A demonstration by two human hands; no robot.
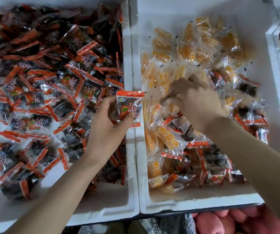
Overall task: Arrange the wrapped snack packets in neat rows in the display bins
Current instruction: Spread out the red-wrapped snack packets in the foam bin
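Two white foam bins stand side by side. The left bin is heaped with dark packets with orange-red ends. The right bin holds yellow packets at the back and a mix of yellow and dark packets in front. My left hand holds one dark packet above the wall between the bins. My right hand is blurred, fingers curled down into the yellow packets in the right bin; what it grips is unclear.
A third white bin edge with dark packets shows at the far right. Below the bins' front rims lie pinkish round items and dark patterned bags.
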